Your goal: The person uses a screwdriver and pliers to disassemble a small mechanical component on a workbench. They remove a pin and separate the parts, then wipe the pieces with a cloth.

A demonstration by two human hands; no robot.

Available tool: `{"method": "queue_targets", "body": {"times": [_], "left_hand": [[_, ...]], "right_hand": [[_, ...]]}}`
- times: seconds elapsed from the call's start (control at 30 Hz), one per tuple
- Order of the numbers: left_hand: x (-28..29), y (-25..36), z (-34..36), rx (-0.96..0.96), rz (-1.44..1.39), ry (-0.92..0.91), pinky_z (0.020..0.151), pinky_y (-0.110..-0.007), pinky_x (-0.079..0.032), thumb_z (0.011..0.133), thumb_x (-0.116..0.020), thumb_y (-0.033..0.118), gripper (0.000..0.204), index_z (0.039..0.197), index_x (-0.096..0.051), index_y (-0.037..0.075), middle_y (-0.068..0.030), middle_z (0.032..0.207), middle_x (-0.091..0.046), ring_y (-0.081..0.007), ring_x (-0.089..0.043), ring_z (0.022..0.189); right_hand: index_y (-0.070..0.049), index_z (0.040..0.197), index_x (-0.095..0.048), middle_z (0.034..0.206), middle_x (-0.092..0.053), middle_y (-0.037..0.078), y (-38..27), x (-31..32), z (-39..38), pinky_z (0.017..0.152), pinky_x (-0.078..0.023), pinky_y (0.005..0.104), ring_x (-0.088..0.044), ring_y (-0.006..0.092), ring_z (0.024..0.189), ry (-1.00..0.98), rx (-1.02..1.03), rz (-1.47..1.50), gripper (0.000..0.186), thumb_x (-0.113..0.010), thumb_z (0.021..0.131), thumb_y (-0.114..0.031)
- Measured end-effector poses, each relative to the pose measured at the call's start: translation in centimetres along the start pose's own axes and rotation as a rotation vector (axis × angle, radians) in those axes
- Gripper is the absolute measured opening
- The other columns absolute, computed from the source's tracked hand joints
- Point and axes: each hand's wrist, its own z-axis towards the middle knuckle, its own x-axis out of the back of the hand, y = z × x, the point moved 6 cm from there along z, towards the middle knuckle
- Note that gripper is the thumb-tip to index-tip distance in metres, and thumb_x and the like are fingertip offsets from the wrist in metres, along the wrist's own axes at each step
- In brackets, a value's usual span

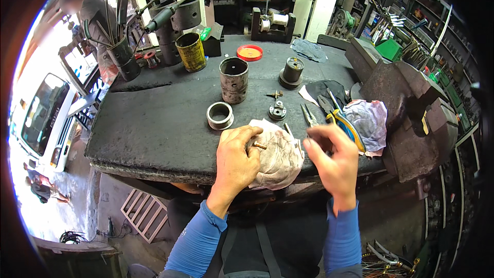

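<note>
At the worktop's near edge, the left hand pinches a small brass fitting over a rag for wiping, while the right hand, fingers loosely curled and empty, must next pick among the pliers.

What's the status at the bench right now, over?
Left hand pinching a small brass fitting over the rag. Right hand blurred beside the rag, grip unclear. Pliers and metal ring lie close ahead.

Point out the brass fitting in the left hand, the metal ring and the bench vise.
brass fitting (260, 145), head view: its shank.
left hand (236, 157), head view: its back.
metal ring (220, 116), head view: its rim.
bench vise (406, 98), head view: its body.
</note>
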Motion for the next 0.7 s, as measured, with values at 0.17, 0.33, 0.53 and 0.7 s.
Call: {"method": "queue_targets", "body": {"times": [0.17,0.33,0.53,0.7], "left_hand": [[0.9,-0.2,0.0,-0.017,0.015,-0.005,0.102,-0.043,-0.051,0.077,-0.063,0.002,0.033,0.106,-0.078,0.001,-0.0153,0.113,-0.075,-0.0350,-0.063,0.111],[0.4,0.1,-0.2,-0.005,0.057,0.008,0.102,-0.042,-0.051,0.076,-0.067,0.004,0.027,0.100,-0.079,0.003,-0.0146,0.112,-0.073,-0.0348,-0.064,0.112],[0.7,-0.1,-0.3,-0.020,0.078,0.003,0.100,-0.043,-0.051,0.083,-0.072,0.005,0.021,0.103,-0.078,0.003,-0.0134,0.110,-0.071,-0.0336,-0.063,0.111],[1.0,-0.8,-0.4,0.002,0.072,0.033,0.097,-0.043,-0.051,0.090,-0.074,0.006,0.016,0.105,-0.077,0.002,-0.0145,0.108,-0.072,-0.0347,-0.064,0.108]], "right_hand": [[-0.006,0.104,-0.077,0.097,-0.069,0.014,3.6,-3.2,6.5,0.084,-0.053,0.0475,-0.067,0.0359,0.096,-0.235,0.146,-0.517,0.022,-0.078,0.083,-0.014],[-0.006,0.108,-0.078,0.103,-0.071,0.017,6.0,-5.0,8.9,0.093,-0.054,0.0494,-0.068,0.0380,0.109,-0.392,0.044,-0.685,0.025,-0.077,0.084,-0.015],[-0.004,0.111,-0.076,0.099,-0.070,0.016,4.2,-3.1,8.0,0.086,-0.054,0.0473,-0.068,0.0372,0.098,-0.216,0.070,-0.434,0.025,-0.075,0.087,-0.010],[-0.002,0.113,-0.073,0.092,-0.064,0.007,0.2,-3.3,2.4,0.065,-0.050,0.0310,-0.061,0.0144,0.073,-0.013,-0.088,0.037,0.022,-0.073,0.091,-0.001]]}}
